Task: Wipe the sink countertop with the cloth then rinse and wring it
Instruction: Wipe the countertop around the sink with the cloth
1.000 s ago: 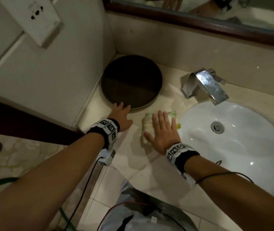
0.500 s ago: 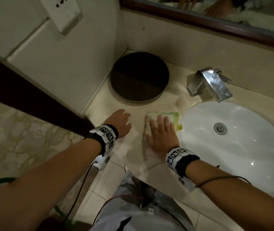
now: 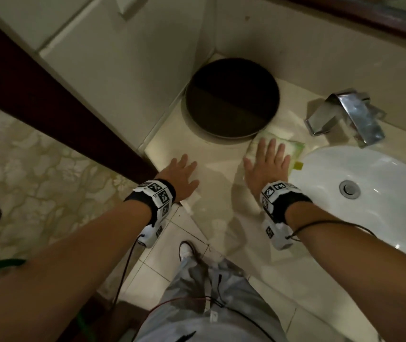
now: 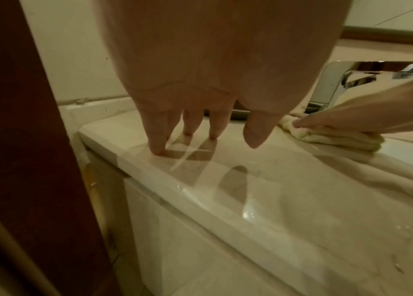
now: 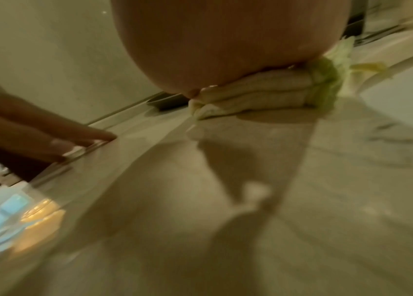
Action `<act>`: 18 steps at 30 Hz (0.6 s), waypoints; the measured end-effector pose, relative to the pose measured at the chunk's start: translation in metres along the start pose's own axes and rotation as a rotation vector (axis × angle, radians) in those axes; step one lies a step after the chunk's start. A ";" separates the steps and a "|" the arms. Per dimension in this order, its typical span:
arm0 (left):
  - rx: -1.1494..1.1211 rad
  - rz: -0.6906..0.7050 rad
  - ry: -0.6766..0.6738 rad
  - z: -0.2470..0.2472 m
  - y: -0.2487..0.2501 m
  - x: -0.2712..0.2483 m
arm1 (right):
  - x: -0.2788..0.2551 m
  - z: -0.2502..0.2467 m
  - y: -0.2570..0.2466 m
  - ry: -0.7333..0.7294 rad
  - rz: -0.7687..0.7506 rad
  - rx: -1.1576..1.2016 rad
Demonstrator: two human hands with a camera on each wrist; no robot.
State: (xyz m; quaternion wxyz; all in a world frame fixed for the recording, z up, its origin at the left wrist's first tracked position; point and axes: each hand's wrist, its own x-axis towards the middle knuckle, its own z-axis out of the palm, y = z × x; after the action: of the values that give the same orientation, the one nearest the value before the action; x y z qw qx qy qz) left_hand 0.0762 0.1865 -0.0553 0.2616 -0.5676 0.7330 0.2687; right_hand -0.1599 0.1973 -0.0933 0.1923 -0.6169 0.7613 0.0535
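While the right hand (image 3: 267, 164) presses flat, fingers spread, on the folded cloth (image 3: 288, 145) between the dark round tray (image 3: 231, 97) and the basin (image 3: 370, 174), the left hand (image 3: 181, 175) rests open on the countertop (image 3: 216, 193). Wiping looks underway; rinsing and wringing remain.
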 end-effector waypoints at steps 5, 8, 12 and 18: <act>0.005 0.013 0.003 0.005 -0.001 -0.001 | -0.037 0.014 -0.034 -0.092 -0.108 -0.042; 0.017 0.024 0.002 0.004 0.000 -0.001 | -0.068 0.025 -0.047 -0.133 -0.209 -0.087; 0.015 0.060 -0.004 0.000 -0.004 -0.003 | -0.076 0.029 -0.045 -0.151 -0.260 -0.080; -0.030 0.122 0.015 -0.006 -0.020 -0.009 | -0.052 0.022 -0.028 -0.106 -0.223 -0.083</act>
State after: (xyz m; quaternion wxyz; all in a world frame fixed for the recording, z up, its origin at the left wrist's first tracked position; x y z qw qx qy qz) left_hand 0.0969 0.1844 -0.0471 0.2307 -0.5276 0.7642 0.2907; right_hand -0.1194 0.2453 -0.0911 0.2115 -0.7013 0.6740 0.0959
